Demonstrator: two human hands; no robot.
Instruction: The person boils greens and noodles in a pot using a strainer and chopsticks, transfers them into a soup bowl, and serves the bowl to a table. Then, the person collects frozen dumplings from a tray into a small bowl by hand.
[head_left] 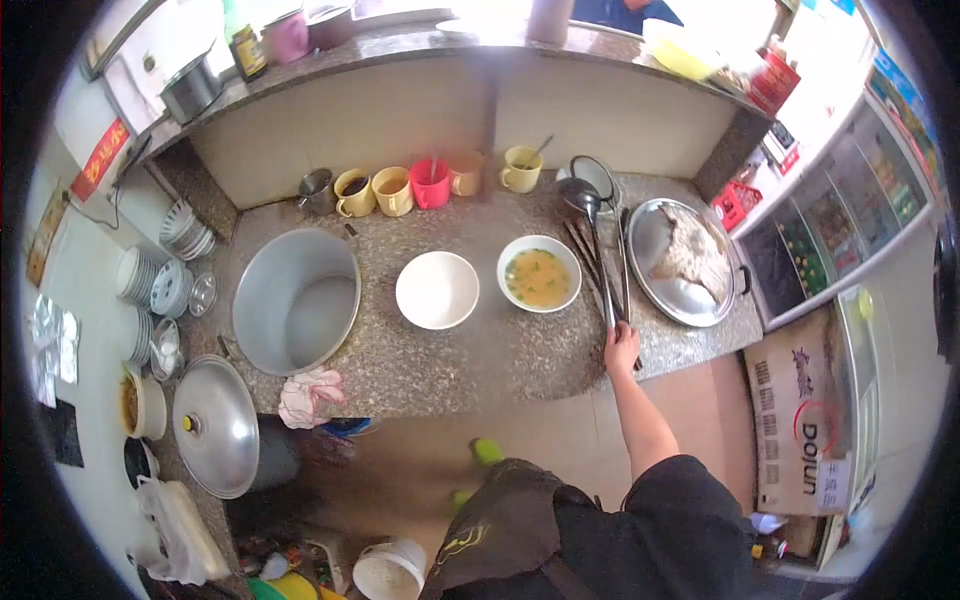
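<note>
My right hand (622, 348) is closed round the handle end of a metal ladle (592, 205) at the counter's front edge. The ladle's dark bowl lies at the back, by a round metal container (594, 178). Dark chopsticks (583, 245) and another long utensil (625, 265) lie beside the handle. Left of the ladle is a white bowl of yellowish soup with green bits (538, 278), and further left an empty white bowl (438, 290). My left hand is not in view.
A large deep pot (297, 300) stands on the counter's left, its lid (216, 426) nearby. Mugs (393, 190) line the back. A cloth (697, 250) lies on a lidded pan (650, 290) at right. Stacked dishes (172, 288) stand far left.
</note>
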